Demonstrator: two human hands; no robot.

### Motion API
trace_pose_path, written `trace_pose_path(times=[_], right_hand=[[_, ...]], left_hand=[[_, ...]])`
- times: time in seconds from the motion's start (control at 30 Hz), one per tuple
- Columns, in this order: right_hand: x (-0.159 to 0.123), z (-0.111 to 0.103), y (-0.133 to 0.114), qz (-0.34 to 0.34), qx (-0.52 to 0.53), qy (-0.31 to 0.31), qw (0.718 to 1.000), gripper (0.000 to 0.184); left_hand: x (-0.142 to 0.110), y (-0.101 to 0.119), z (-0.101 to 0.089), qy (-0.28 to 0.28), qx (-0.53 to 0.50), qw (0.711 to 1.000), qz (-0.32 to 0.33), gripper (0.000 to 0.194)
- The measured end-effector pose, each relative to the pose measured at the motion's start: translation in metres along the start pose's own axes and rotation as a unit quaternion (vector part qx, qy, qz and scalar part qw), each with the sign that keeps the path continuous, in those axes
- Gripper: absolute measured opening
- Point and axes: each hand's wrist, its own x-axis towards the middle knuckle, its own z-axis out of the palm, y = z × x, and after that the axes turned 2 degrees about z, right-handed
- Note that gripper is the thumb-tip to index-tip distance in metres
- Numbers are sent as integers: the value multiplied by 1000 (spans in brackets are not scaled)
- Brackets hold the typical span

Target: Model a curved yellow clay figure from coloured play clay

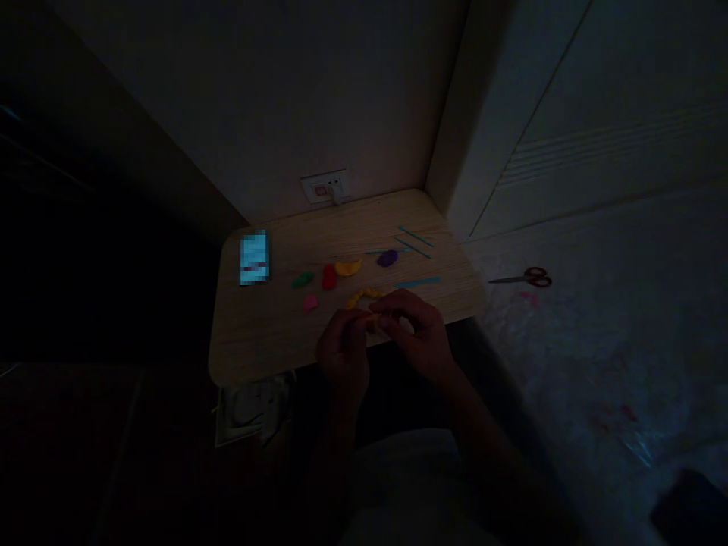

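Over the front edge of the small wooden table (262, 334), my left hand (343, 345) and my right hand (421, 330) meet with fingers pinched together. Between the fingertips is a small orange-yellow piece (374, 318) that looks like modelling clay, mostly hidden by the fingers. Just beyond, a curved yellow beaded strand (364, 294) lies on the tabletop. Farther back are soft-looking lumps: a yellow crescent (349, 268), a red one (328, 277), a green one (303, 280), a pink one (310, 303) and a purple one (387, 258).
Several thin blue sticks (414, 247) and a flat blue strip (418, 282) lie at the table's right. A lit phone (254, 258) lies at the left. Red-handled scissors (535, 277) rest on a pale surface beyond the right edge. A wall socket (325, 187) holds a plug.
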Motion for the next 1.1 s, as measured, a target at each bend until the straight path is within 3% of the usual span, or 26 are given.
trace_pose_path(times=[0.13,0.3,0.43,0.53,0.73,0.97,1.1], right_hand=[[0,1,-1,-3,-14,-2,1000,12],[-1,2,-5,-3,-15,-31,999,16],[-1,1,-7,1,-18,-44,999,19],[-1,0,-3,5,-17,-15,1000,18],[-2,-3,5,48,-11,46,998,17],[-2,-2,4,50,-19,43,998,15],[-1,-2,5,13,-30,21,999,14]], left_hand=[[-1,1,-1,2,19,1000,-8,45],[-3,-4,-6,-8,27,999,-15,55],[0,-2,-2,27,-2,999,-26,43],[2,0,1,50,-34,997,-48,32],[1,-3,1,33,-49,997,-55,15],[0,-5,1,45,-58,995,-64,19],[0,-8,0,38,-69,994,-72,19]])
